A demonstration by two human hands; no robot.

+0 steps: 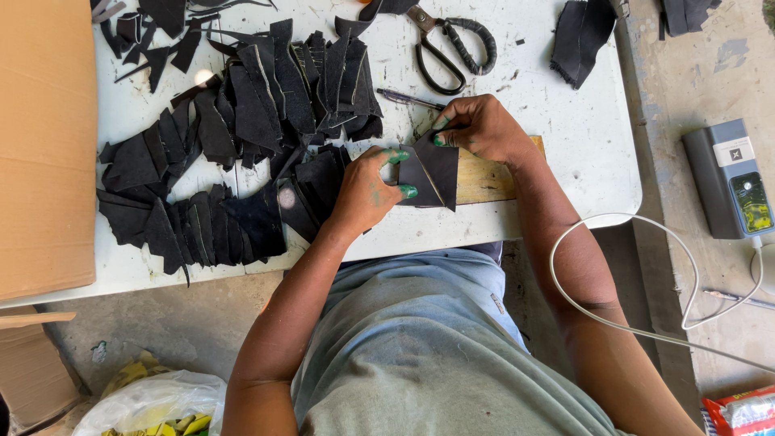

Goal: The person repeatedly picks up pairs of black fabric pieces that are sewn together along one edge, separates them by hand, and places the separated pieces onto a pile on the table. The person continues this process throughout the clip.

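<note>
Grey shirt cloth (pixel 420 347) fills the lower middle of the view, closest to the lens, with both forearms reaching up from it to the table.

At the table's near edge a black cut piece (pixel 432 171), roughly triangular and seemingly folded or doubled along a pale line, is held between the two hands. It is rested partly on a wooden board (pixel 492 182). The left hand (pixel 367 194) is curled, its green-stained thumb and forefinger pinched on the piece's left edge. The right hand (pixel 483 129) is bent over the upper corner, fingertips pressed down on it; whether anything else is held beneath that palm cannot be told.

The step in hand is judged to be the lining-up or folding of this one piece on the board. A next move would call for the edges to be kept matched and the piece held flat while one hand is freed.

Just left of the hands, a large heap of black pieces (pixel 242 153) is fanned out in overlapping rows. A pen (pixel 408 99) is laid just above the right hand, and scissors (pixel 448 48) farther up. All of it is carried by a white table (pixel 565 137). A cardboard sheet (pixel 44 145) is propped at the left, and a grey device (pixel 731 178) with a white cable (pixel 613 323) is seen on the floor at the right.
</note>
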